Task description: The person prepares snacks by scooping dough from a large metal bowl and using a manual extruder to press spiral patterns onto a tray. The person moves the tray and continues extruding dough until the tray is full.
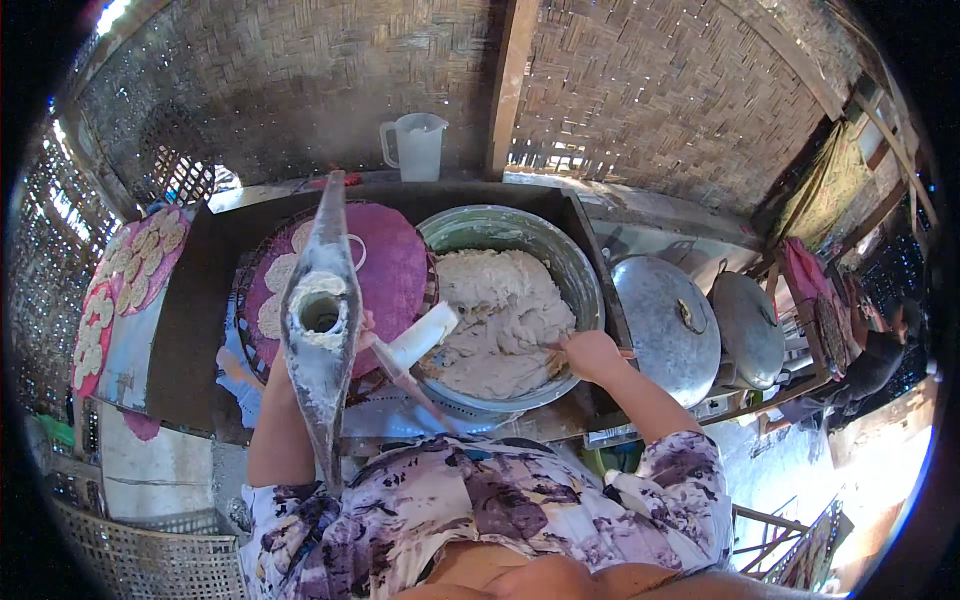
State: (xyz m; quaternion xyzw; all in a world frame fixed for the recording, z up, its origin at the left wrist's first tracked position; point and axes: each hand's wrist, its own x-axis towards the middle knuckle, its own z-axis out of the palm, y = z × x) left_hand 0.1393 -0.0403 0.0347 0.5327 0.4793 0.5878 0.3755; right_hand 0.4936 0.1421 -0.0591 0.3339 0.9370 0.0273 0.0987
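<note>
My left hand (pixel 365 328) is closed round a long grey hand press (pixel 318 370), mostly hidden behind it. The press stands upright in view, with a round hole at its middle and pale dough smeared about the rim. Beside it, a white cylindrical plunger (pixel 418 338) on a wooden bar (pixel 405 380) tilts over the basin's near left edge. A wide green-grey basin (pixel 590 290) holds a big mass of pale, sticky dough (pixel 500 310). At the basin's right rim my right hand (pixel 592 357) grips a thin brownish stick-like utensil (pixel 552 347), its far end in the dough.
Behind the press lies a round tray with pink cloth (pixel 395 255) and several dough rounds (pixel 270 315). More rounds (pixel 140 255) lie far left. A clear pitcher (pixel 419 145) stands at the back. Two metal lids (pixel 665 325) are on the right; another person (pixel 865 365) is far right.
</note>
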